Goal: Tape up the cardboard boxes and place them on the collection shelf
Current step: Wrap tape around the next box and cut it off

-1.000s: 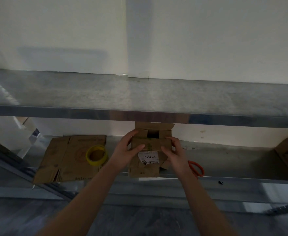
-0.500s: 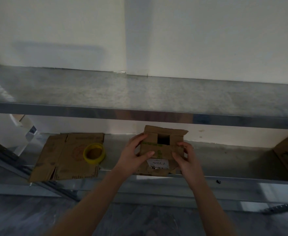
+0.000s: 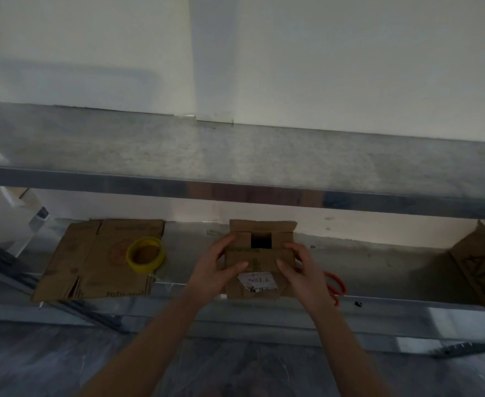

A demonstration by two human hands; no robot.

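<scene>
A small brown cardboard box (image 3: 260, 257) with a white label sits on the lower metal shelf (image 3: 378, 265). Its top flaps are partly folded, leaving a dark square gap. My left hand (image 3: 217, 267) grips its left side, thumb lying on the top flap. My right hand (image 3: 301, 266) grips its right side, thumb also on top. A yellow tape roll (image 3: 145, 254) lies to the left on a flattened cardboard box (image 3: 92, 262).
Orange-handled scissors (image 3: 335, 286) lie just right of the box, partly behind my right hand. Another cardboard box (image 3: 481, 267) stands at the far right of the shelf. The upper metal shelf (image 3: 235, 159) overhangs, with a white wall behind.
The box has gone from tilted and lifted at the shelf edge to resting on the lower shelf. Both hands stay on its sides, and the flaps are folded flatter.
</scene>
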